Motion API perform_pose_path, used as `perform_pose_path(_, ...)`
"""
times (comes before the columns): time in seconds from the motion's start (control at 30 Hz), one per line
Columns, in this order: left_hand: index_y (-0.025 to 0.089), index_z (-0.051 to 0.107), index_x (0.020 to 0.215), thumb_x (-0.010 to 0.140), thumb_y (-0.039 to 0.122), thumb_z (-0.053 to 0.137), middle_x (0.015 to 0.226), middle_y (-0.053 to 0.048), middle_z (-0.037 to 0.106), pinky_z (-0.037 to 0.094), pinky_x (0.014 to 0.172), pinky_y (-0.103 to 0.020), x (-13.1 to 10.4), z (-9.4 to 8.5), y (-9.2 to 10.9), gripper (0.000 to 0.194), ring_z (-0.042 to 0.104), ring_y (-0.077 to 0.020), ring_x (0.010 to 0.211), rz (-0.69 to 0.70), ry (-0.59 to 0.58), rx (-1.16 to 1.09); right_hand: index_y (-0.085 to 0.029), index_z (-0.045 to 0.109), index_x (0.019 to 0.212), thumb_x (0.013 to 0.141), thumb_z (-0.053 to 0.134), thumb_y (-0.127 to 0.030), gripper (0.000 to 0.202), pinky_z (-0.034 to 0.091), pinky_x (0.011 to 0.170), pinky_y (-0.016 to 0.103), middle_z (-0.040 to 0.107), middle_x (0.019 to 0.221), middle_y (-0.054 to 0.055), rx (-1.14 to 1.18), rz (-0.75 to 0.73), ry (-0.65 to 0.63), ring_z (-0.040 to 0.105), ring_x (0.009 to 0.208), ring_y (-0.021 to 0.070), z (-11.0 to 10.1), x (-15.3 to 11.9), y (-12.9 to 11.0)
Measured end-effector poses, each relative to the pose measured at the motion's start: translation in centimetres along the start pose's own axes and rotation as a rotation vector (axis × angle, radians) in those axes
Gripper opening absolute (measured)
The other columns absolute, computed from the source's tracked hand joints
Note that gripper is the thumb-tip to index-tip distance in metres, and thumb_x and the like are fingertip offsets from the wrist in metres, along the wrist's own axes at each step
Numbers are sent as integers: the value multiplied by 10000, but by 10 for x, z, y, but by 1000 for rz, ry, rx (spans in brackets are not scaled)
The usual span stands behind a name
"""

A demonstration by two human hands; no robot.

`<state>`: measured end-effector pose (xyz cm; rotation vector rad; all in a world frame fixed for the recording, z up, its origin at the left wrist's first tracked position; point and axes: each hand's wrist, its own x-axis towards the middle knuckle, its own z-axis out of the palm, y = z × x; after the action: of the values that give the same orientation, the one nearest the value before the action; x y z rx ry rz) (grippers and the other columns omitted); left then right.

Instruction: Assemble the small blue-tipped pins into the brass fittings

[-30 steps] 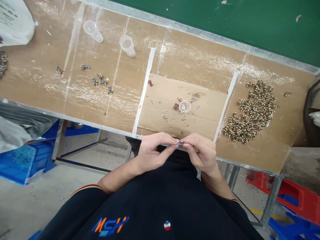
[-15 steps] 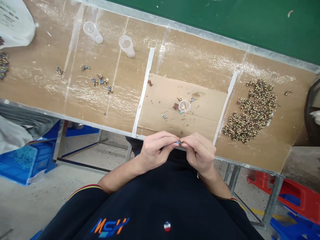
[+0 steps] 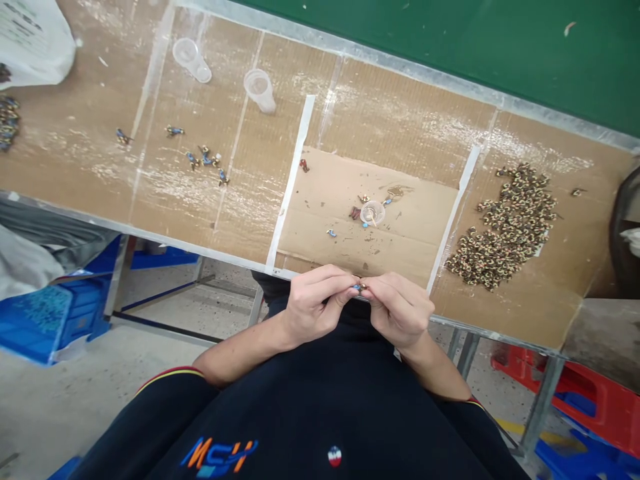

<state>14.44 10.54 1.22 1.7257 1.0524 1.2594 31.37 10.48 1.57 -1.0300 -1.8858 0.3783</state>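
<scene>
Close to my body, at the table's front edge, both hands meet fingertip to fingertip. My left hand (image 3: 320, 301) is closed in a pinch on a tiny blue piece (image 3: 357, 287). Pinched in my right hand (image 3: 401, 308) is a tiny brown-and-cream piece (image 3: 363, 287), right against the blue one; fingers hide most of both. Beyond them, on a cardboard sheet (image 3: 420, 233), stands a small clear cup (image 3: 383, 215) with a thin stick in it. Around this cup lie a loose blue piece (image 3: 331, 233), dark red-brown pieces (image 3: 355, 213) and wet-looking spots.
A big heap of brown-and-cream pieces (image 3: 510, 230) lies at the right. Several blue-and-brown figures (image 3: 206, 160) are scattered at the left, below two clear plastic cups (image 3: 260, 90) (image 3: 193, 60). A white bag (image 3: 40, 47) occupies the far left corner. Red stool (image 3: 600, 407) below right.
The two small pieces appear slightly closer together between my fingertips. Both hands keep their pinch. The whole view has shifted a little; nothing on the table has visibly moved.
</scene>
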Motion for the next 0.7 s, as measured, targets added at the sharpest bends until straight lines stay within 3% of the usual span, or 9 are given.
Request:
perform_pose_path(0.17,172,750,941,982,182,643,837,-64,785,595,662,-221,4,1,-1,114,741,-141,726,-25,-15,-37,-178,708,1020,986,603,-98,137,565,584,249,782,779,46,19,-20,5,704,621,144,6,1,6)
perform_pose_path(0.27,167,743,873,989,237,656,773,-45,776,576,644,-209,13,-11,-11,161,724,-122,671,-31,-44,-16,-180,714,1180,1019,585,-161,207,577,609,263,776,802,49,1,-26,-25,721,663,157,5,2,17)
perform_pose_path(0.37,180,737,793,968,277,691,752,-19,778,554,637,-223,25,-47,-36,206,714,-120,665,-53,103,200,-204,667,1367,1059,541,-268,339,577,612,282,760,834,54,-52,49,107,716,693,165,-2,-2,31)
perform_pose_path(0.47,192,761,792,961,384,688,734,9,767,494,568,-249,39,-100,-72,266,660,-113,620,-162,284,482,-235,707,1337,1061,534,-282,329,529,547,268,725,795,37,-66,140,270,666,626,145,-10,-7,41)
perform_pose_path(0.6,203,721,680,882,414,780,558,42,636,352,495,-282,62,-154,-109,298,505,-97,510,-156,294,576,-227,728,1281,1021,590,-212,296,540,562,268,734,773,26,-47,67,116,691,635,155,-18,-8,43)
perform_pose_path(0.7,218,578,543,870,399,800,476,65,494,252,500,-292,72,-167,-110,436,408,-83,495,-138,310,690,-221,721,1260,984,623,-150,301,552,583,273,756,785,22,-42,-2,27,698,635,158,-23,-8,43)
